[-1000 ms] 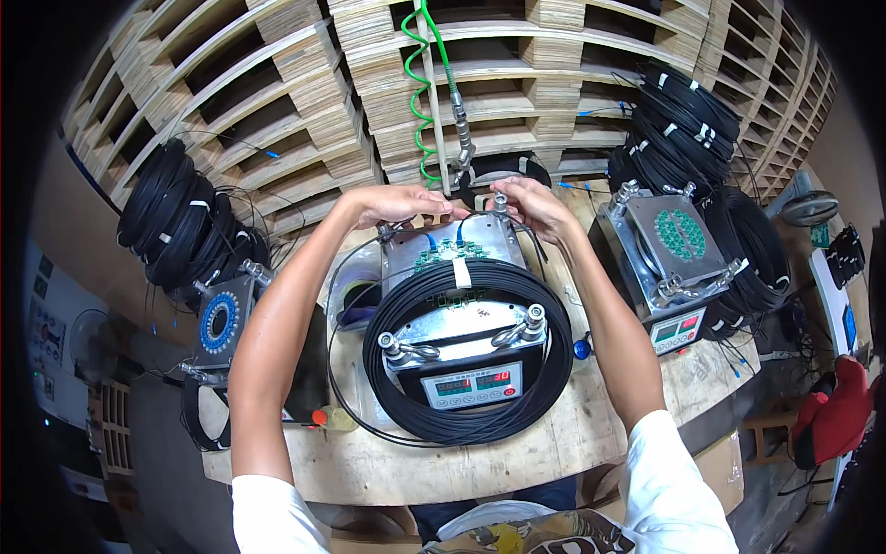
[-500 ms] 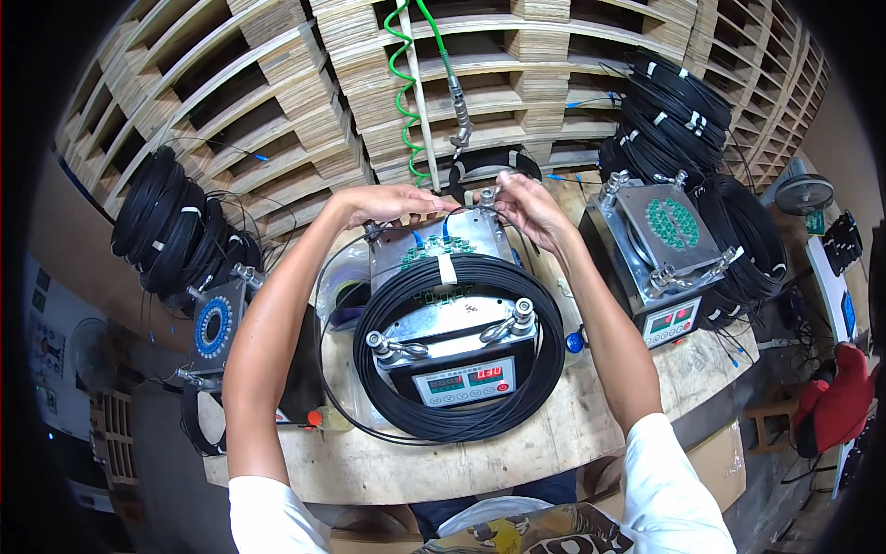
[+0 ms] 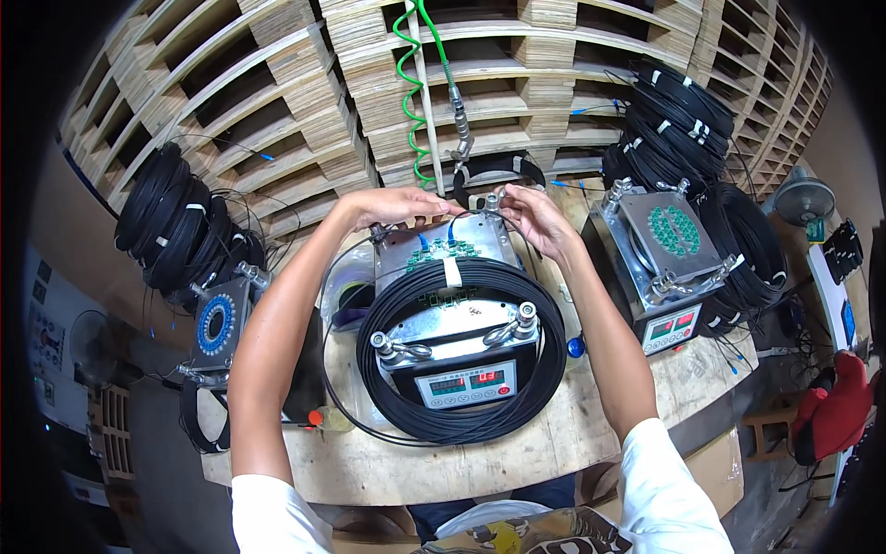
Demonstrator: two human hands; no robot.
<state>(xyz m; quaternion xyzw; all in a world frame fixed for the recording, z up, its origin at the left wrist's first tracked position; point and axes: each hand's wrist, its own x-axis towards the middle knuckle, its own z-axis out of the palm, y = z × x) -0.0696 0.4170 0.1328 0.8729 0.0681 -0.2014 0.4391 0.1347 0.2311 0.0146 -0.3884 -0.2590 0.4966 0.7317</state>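
Observation:
A polishing machine (image 3: 517, 360) with a metal top plate and red-lit display stands before me. A coil of black cable (image 3: 551, 323) leans around its front, tied with a white strap. Two blue-tipped cable ends (image 3: 425, 242) sit in the plate's ring of green connector holders (image 3: 471, 249). My left hand (image 3: 399, 205) reaches over the plate's back left edge, fingertips together near the looping cable; what they hold is hidden. At the back right corner, my right hand (image 3: 540, 220) is closed, thumb and fingers pinched beside a metal clamp post (image 3: 492, 203); I cannot make out what is between them.
Similar machines stand at right (image 3: 646, 286) and left (image 3: 217, 323). Cable coils pile up on the left (image 3: 161, 203) and right (image 3: 678, 120). Behind are stacked wooden pallets (image 3: 554, 55) and a green air hose (image 3: 434, 46). A small bottle with an orange cap (image 3: 317, 418) sits near the machine.
My right fingers have dropped slightly and drawn in closer to the clamp post. The left hand stays nearly in place, and the whole view has shifted a little.

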